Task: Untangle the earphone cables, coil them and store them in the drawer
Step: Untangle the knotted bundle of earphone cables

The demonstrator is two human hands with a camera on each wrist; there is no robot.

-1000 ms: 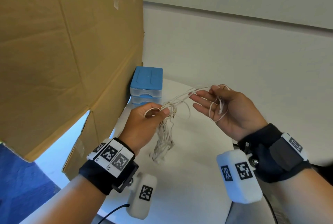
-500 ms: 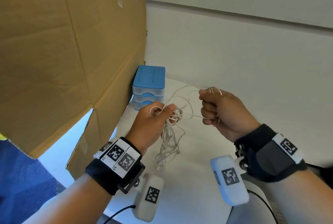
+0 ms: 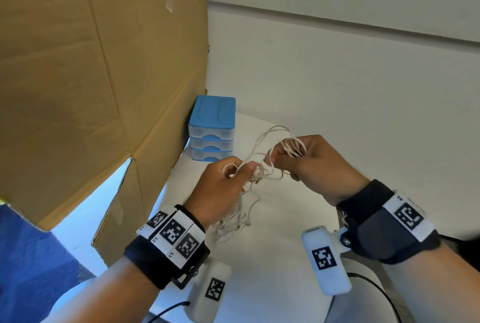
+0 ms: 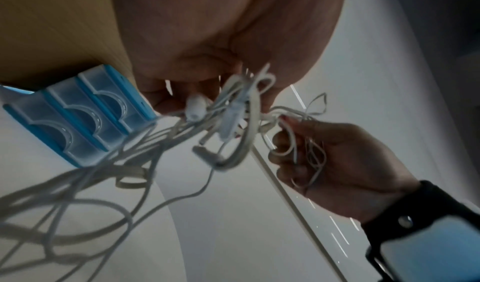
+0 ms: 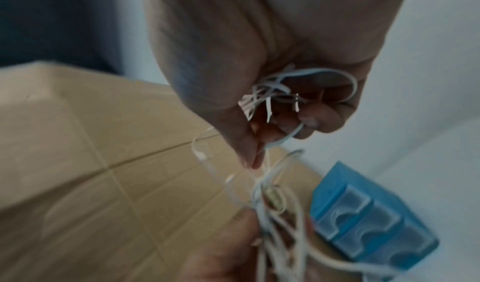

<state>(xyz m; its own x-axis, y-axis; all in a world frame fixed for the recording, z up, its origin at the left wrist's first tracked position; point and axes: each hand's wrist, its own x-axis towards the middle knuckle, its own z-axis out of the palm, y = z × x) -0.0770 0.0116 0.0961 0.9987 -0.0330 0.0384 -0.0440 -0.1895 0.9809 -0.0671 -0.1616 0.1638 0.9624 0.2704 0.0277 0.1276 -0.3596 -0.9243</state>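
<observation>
A tangle of white earphone cables (image 3: 262, 170) hangs in the air between both hands above the white table (image 3: 272, 257). My left hand (image 3: 228, 182) pinches a bunch of the cables, and a long knotted bundle (image 3: 233, 221) dangles below it. My right hand (image 3: 306, 164) is curled into a fist round several cable loops (image 3: 292, 146), close to the left hand. The left wrist view shows the cables (image 4: 233, 118) with an inline remote and earbuds. In the right wrist view the cable loops (image 5: 275, 93) sit inside the curled fingers. A small blue drawer unit (image 3: 211, 132) with three shut drawers stands behind the hands.
A large cardboard box (image 3: 91, 76) fills the left side, right beside the drawer unit. A white wall (image 3: 337, 76) runs behind the table. Black cords (image 3: 374, 289) trail from the wrist cameras near the table's front edge.
My right hand went from open with cable draped over its fingers to a fist round the loops. It moved left toward the left hand, and the cable between them slackened.
</observation>
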